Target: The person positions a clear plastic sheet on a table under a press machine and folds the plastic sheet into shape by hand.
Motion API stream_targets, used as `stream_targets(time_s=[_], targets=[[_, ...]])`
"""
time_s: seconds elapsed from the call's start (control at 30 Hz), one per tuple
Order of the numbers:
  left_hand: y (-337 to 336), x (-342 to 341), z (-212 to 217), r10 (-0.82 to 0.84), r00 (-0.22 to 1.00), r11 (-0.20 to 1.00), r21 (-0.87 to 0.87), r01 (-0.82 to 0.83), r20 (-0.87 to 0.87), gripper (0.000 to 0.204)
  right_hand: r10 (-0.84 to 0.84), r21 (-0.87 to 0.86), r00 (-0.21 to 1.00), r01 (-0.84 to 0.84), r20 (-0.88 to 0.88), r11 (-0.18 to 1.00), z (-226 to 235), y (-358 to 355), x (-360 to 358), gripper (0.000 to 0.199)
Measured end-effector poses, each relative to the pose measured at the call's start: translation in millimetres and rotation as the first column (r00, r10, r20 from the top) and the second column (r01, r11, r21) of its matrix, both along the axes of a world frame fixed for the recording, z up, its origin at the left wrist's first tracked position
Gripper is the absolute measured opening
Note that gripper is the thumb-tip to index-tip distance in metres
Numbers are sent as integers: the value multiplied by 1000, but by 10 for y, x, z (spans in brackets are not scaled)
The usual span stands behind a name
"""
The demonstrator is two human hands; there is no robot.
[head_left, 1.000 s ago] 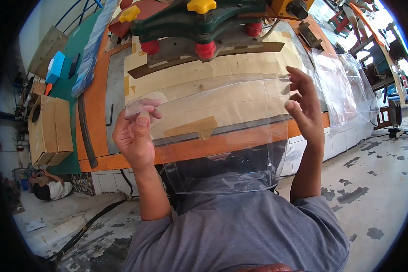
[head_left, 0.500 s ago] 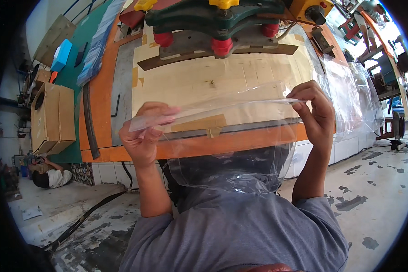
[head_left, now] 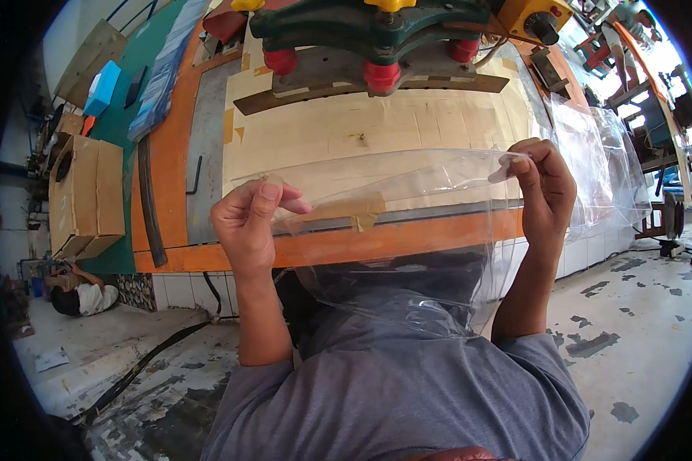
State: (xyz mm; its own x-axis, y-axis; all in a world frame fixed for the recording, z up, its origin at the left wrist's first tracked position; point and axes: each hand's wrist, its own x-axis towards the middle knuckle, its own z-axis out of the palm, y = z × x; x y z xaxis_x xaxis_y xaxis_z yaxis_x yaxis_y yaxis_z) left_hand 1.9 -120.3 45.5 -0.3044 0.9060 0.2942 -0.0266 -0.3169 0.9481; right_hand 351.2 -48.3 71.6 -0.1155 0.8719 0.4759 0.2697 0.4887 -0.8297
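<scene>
A clear plastic bag [head_left: 407,253] hangs in front of my chest, its top edge stretched between both hands. My left hand [head_left: 247,223] pinches the bag's left upper corner between thumb and fingers. My right hand [head_left: 544,188] pinches the right upper corner, slightly higher. The bag's lower part sags against my grey shirt [head_left: 407,392]. Behind it lies a pale wooden board [head_left: 377,127] on an orange-edged workbench [head_left: 346,246], under a green press [head_left: 369,23] with red and yellow knobs.
A stack of clear bags [head_left: 600,161] drapes over the bench's right end. A cardboard box [head_left: 88,196] and a blue box [head_left: 102,86] sit on the green surface at left. A person [head_left: 77,292] crouches on the stained concrete floor at lower left.
Both hands have drawn the bag's top edge nearer to me and lower, off the board. The left hand's fingers have closed into a pinch on the corner.
</scene>
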Motion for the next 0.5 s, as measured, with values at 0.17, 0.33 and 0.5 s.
stream_targets(time_s=[0.17, 0.33, 0.5], targets=[[-11, -10, 23, -50, 998, 999, -5, 50, -39, 35, -8, -122, 988, -11, -152, 992, 37, -21, -65, 23], [1, 42, 56, -63, 998, 998, -29, 63, -26, 36, -29, -163, 981, -3, -191, 987, 54, -44, -49, 26], [19, 68, 49, -88, 996, 996, 11, 88, -5, 34, -14, -162, 976, -22, -219, 987, 14, -38, -11, 28]])
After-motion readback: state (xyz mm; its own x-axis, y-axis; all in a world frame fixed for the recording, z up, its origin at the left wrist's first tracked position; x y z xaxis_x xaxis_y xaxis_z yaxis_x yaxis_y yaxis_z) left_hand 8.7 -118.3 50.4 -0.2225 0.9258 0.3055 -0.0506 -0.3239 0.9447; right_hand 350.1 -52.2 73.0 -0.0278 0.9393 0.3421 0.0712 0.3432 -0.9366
